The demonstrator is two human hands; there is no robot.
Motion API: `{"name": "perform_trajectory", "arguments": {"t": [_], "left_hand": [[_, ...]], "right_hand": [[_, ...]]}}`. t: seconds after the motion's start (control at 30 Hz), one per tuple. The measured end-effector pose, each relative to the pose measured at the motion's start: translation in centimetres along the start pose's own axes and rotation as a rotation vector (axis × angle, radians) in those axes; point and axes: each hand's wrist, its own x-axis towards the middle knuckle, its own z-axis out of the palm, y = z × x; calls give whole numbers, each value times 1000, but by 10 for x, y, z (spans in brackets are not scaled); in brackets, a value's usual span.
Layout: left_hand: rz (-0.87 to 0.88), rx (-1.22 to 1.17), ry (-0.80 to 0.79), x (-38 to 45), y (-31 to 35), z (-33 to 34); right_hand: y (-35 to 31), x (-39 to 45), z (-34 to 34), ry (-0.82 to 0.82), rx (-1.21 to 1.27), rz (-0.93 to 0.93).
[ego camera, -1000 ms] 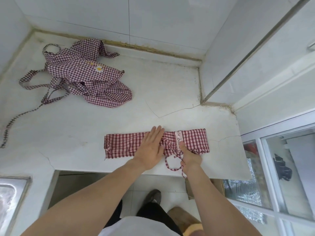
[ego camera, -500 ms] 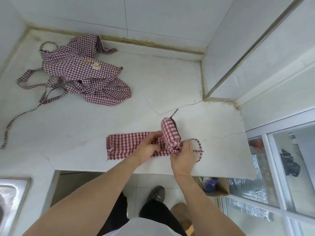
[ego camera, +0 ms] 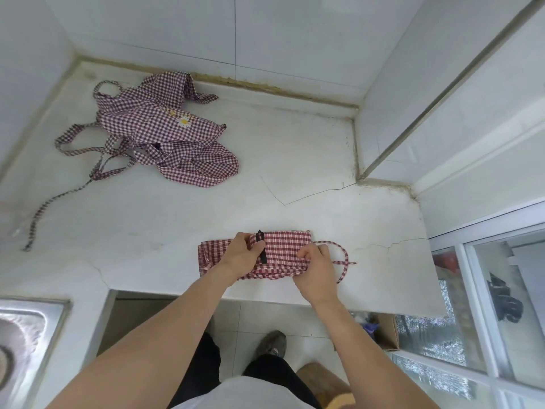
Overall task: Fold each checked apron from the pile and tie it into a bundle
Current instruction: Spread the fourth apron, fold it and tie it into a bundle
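Observation:
A red checked apron (ego camera: 287, 246), folded into a short thick strip, lies near the front edge of the white stone counter (ego camera: 177, 219). My left hand (ego camera: 240, 253) grips the folded edge at its middle, fingers curled over the cloth beside a dark strip. My right hand (ego camera: 314, 267) pinches the right end of the fold. A thin apron strap (ego camera: 343, 255) loops out to the right of that hand. The pile of unfolded checked aprons (ego camera: 165, 134) lies at the back left, its straps trailing toward the left edge.
A steel sink (ego camera: 23, 338) sits at the lower left. Tiled walls close the back and left, and a white cabinet (ego camera: 442, 98) juts in at the right. A cardboard box (ego camera: 380, 332) stands on the floor under the counter's right end.
The apron's right half has been turned over onto the left, making a shorter, thicker strip. Both hands have moved from flat pressing to gripping the fold.

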Motion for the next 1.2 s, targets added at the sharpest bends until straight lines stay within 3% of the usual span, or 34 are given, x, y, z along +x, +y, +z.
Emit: {"name": "perform_trajectory", "arguments": {"t": [0.13,0.23,0.3,0.43,0.6,0.9,1.03,1.2], "left_hand": [[64,60,-55,-3,0,2],[83,46,-38,-3,-4,6],[65,-9,-34,-2,-7,10],[57,-165,-92,-3,-12,13],[68,-267,-141,-9,-8,15],[84,-4,-209,-6,-7,19],[50,-97,-235,-4,-1,21],[63,-163,-266,1,-2,19]], "right_hand": [[-2,-8,-15,-255,91,96],[-17,-21,-6,-79,-63,123],[-31,-27,9,46,-251,22],[-52,-26,36,-97,-415,-32],[-53,-16,46,-83,-486,-16],[-14,-4,29,43,-712,-148],[-13,-8,32,-34,-573,-168],[-32,-7,29,-324,-135,-91]]}}
